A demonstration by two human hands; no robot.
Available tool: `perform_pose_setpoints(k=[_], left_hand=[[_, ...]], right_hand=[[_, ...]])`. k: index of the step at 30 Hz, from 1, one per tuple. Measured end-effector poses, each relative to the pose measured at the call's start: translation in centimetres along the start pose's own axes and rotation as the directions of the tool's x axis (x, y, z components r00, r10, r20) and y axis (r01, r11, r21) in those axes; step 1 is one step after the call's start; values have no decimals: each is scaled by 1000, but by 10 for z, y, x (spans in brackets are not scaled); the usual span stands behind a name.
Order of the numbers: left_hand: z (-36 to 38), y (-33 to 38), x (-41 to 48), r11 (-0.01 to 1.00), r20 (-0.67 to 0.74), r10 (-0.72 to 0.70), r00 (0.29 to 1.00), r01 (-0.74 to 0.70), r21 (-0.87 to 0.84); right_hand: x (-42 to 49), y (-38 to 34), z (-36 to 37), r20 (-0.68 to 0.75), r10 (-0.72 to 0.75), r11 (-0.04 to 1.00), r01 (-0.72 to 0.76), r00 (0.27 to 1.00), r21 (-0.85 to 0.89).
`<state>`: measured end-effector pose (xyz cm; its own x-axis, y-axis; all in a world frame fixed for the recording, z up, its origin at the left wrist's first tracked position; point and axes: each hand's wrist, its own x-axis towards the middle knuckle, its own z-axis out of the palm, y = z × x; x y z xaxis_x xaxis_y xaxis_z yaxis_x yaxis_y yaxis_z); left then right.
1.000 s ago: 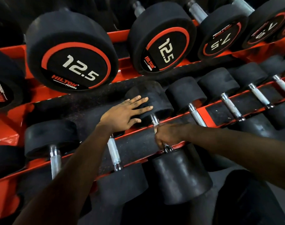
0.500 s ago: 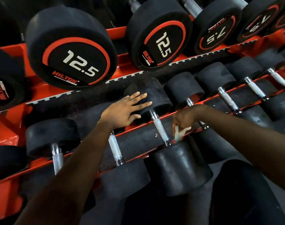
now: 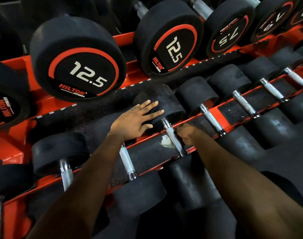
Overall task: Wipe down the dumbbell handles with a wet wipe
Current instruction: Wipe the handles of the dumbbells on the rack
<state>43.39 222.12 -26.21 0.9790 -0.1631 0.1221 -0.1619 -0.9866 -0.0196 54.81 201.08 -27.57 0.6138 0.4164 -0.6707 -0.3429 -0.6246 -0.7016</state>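
Right hand (image 3: 186,135) curled round dumbbell handle (image 3: 172,137), white wet wipe (image 3: 166,141) bunched out at handle's left side. Left hand (image 3: 135,121) flat, fingers spread, on black head (image 3: 172,105) at handle's far end. Orange rack (image 3: 220,111) beneath handle.

The handle (image 3: 172,137) hides most of the wet wipe (image 3: 166,141) and the right hand's (image 3: 187,135) fingertips.

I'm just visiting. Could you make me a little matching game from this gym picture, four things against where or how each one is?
1 left hand
2 right hand
3 wet wipe
4 12.5 dumbbell

A on the upper shelf
B clutching the wipe at a steel handle
C white, bunched beside that handle
D flat on a black dumbbell head

Pairs: 1-D, 2-B, 3-C, 4-A
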Motion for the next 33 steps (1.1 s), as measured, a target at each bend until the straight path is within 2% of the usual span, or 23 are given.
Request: perform_pose_setpoints(k=[3, 4, 6, 9, 15, 18, 21, 24, 26, 28, 30, 31, 33], left_hand=[[0, -2, -1, 1000, 2, 0, 1000, 0, 6], [1, -1, 0, 1000, 0, -3, 1000, 3, 10], [0, 0, -1, 1000, 5, -5, 1000, 5, 14], [-1, 0, -1, 1000, 8, -6, 1000, 6, 17], [0, -1, 0, 1000, 2, 1, 1000, -1, 17], [1, -1, 0, 1000, -2, 4, 1000, -4, 14], [0, 0, 0, 1000, -24, 18, 1000, -18, -9], [-3, 1, -2, 999, -49, 11, 999, -12, -37], [-4, 7, -1, 997, -142, -16, 990, 5, -77], [-5, 20, 11, 998, -303, -11, 953, -7, -59], [-10, 33, 36, 998, -393, 63, 918, -66, 6], [-13, 39, 49, 995, -390, 95, 916, -94, 22], [-17, 48, 83, 992, -334, 118, 935, -126, -1]], right_hand=[[0, 3, -10, -33, 19, 953, -28, 999, -301], [6, 4, -10, -58, 42, 945, -58, 997, -322], [39, 8, -2, -109, -33, 977, 9, 994, -212], [35, -6, 21, -342, -107, 991, 70, 934, -117], [-25, 3, 61, -628, -179, 982, 96, 757, -163], [-19, -3, 73, -652, -258, 965, 151, 714, -216], [-24, -4, 83, -620, -383, 898, 118, 685, -424], [-35, 12, 81, -504, -468, 798, 102, 726, -594], [-42, 15, 62, -449, -476, 775, 120, 756, -621], [-40, 9, 31, -418, -452, 802, 154, 788, -576], [-38, 3, -3, -474, -393, 887, 189, 788, -421], [-35, 4, -18, -505, -354, 929, 233, 788, -287], [-26, 11, -46, -541, -296, 944, 327, 787, -40]])
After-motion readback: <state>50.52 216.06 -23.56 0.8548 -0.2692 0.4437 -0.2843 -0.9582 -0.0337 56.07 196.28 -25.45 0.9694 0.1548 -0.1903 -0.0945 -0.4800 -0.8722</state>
